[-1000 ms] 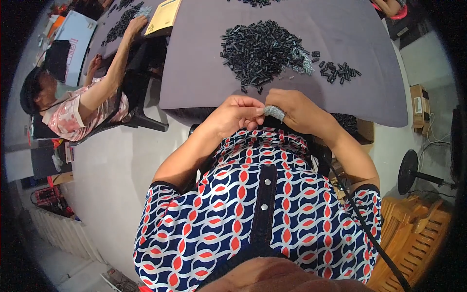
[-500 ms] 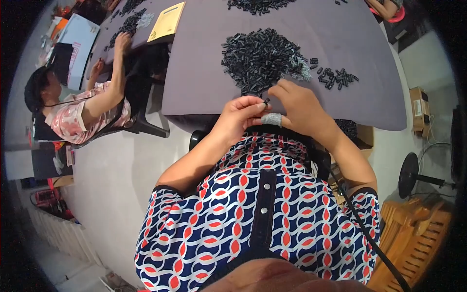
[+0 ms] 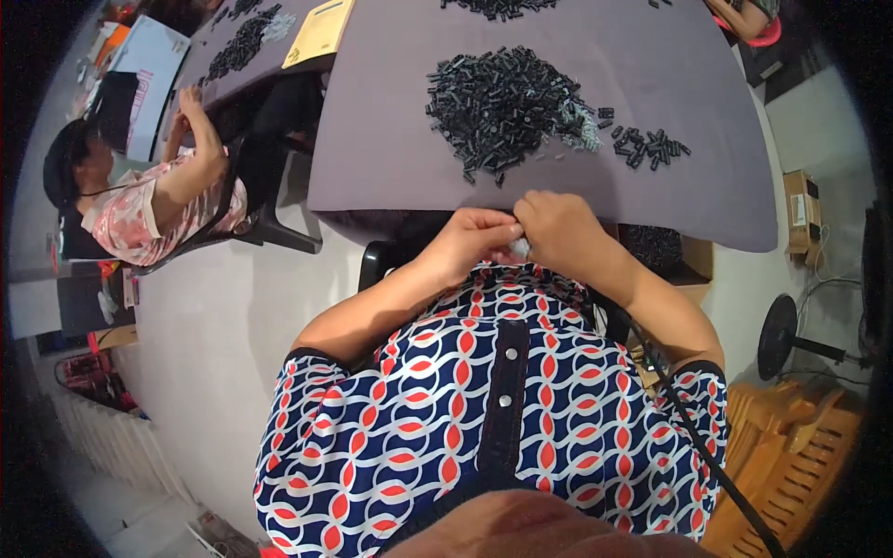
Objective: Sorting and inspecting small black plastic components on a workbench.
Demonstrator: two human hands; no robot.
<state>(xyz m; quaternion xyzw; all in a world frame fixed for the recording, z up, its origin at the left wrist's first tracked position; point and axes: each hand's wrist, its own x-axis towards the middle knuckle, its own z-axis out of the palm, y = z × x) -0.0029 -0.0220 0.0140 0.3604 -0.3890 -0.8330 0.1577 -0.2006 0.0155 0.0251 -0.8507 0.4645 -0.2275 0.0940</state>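
Observation:
My left hand [image 3: 472, 244] and my right hand [image 3: 563, 232] meet in front of the near table edge, fingertips pinched together and touching. The small black piece that showed in my left pinch half a second earlier is hidden between the fingers. Whatever my right fingers grip cannot be made out. A grey wrap [image 3: 520, 248] covers a finger of my right hand. Beyond my hands lies a large heap of small black cylindrical pieces [image 3: 498, 107]. Small clear or silvery pieces [image 3: 584, 128] lie at its right side, and a smaller group of black cylinders [image 3: 649, 147] sits farther right.
A grey cloth covers the table [image 3: 372, 139]. A box of black pieces [image 3: 665, 256] stands below its right edge. At the left, another person [image 3: 158, 205] works near a yellow envelope [image 3: 319, 33]. A fan [image 3: 779, 335] and a wooden chair [image 3: 791, 456] are at right.
My hands have drawn closer together and slightly down, away from the heap. My right fingers have come down onto my left fingertips. The other person's raised arm has pulled back toward the body.

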